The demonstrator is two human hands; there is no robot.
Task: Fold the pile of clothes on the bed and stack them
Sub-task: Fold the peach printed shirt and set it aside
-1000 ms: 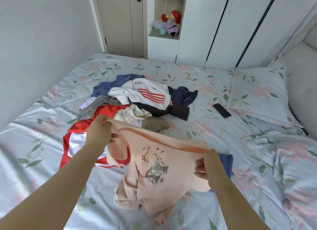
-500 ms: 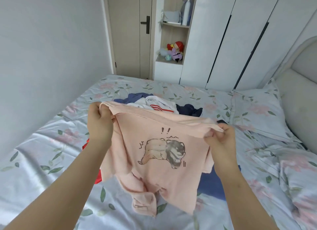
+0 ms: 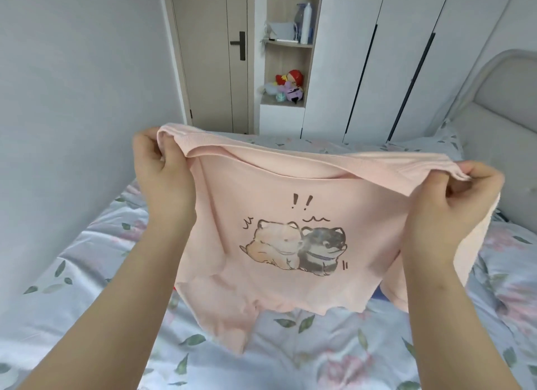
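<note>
Two hands, left hand [image 3: 162, 171] at nine o'clock, right hand [image 3: 453, 203] at three, grip a pink shirt [image 3: 290, 215] (cartoon dogs printed) above the bed [image 3: 319, 346].

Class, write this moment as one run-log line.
left hand: grips pink cartoon-dog shirt edge | right hand: grips opposite edge | shirt: spread, hanging over bed

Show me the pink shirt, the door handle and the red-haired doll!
pink shirt [image 3: 293, 244]: head view, on its printed puppies.
door handle [image 3: 241, 45]: head view, on the dark plate.
red-haired doll [image 3: 294, 76]: head view, on its red head.
</note>
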